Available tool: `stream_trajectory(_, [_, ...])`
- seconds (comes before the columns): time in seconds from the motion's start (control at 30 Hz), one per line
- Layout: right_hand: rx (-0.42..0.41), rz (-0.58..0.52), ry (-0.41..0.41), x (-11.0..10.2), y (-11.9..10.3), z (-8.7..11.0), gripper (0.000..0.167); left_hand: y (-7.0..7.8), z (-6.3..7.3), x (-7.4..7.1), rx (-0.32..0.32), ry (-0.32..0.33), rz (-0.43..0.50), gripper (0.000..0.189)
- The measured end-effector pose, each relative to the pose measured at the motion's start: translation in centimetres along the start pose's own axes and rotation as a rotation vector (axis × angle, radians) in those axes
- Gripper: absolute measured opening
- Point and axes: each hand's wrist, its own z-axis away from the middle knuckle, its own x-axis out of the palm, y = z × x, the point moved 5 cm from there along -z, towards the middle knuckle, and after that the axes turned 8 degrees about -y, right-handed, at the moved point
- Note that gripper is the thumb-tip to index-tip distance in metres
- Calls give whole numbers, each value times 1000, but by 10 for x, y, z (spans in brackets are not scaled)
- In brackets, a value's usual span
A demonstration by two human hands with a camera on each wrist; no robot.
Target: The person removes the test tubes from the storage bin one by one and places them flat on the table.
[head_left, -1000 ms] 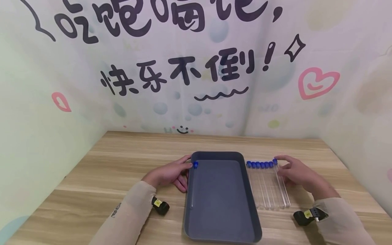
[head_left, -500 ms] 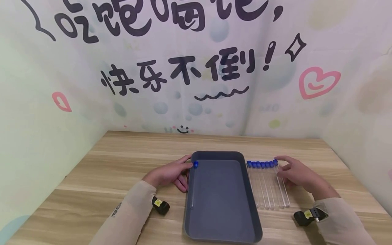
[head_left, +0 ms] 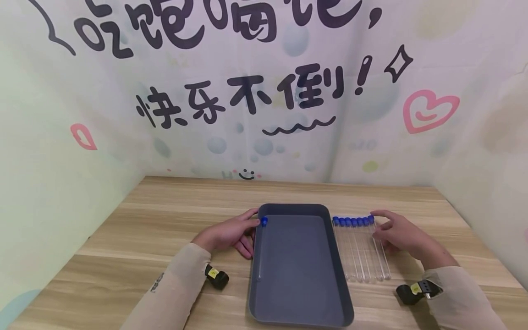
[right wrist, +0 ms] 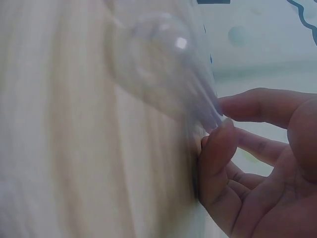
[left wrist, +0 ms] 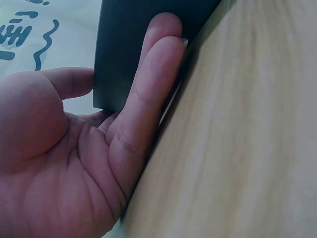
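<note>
A grey tray (head_left: 303,270) lies lengthwise on the table. My left hand (head_left: 228,234) grips its left wall near the far corner, thumb over the rim; in the left wrist view, fingers (left wrist: 143,94) lie along the outer wall. Inside the tray, along that wall, lies one clear test tube with a blue cap (head_left: 264,222). Right of the tray, several blue-capped clear test tubes (head_left: 359,256) lie side by side. My right hand (head_left: 402,233) pinches the outermost test tube (right wrist: 198,89) near its cap; the right wrist view shows its rounded end close up.
The wood-grain table (head_left: 165,206) runs back to a printed wall cloth (head_left: 288,156). Table surface extends left of the tray and beyond the right hand. Dark wrist cameras (head_left: 217,277) sit on both wrists.
The outermost tube's cap has shifted slightly toward me, level with the other caps. The right hand has barely moved. The left hand and tray hold still.
</note>
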Motion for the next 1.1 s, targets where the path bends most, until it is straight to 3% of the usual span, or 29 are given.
stream_trajectory(0.73, [11,-4,36,-4,1,-1,65,-1,0,0,3,1,1,52])
stream_trajectory(1.1, [-102,-69,77,-1,-27,6,62,-1,0,1,-1,8,1,52])
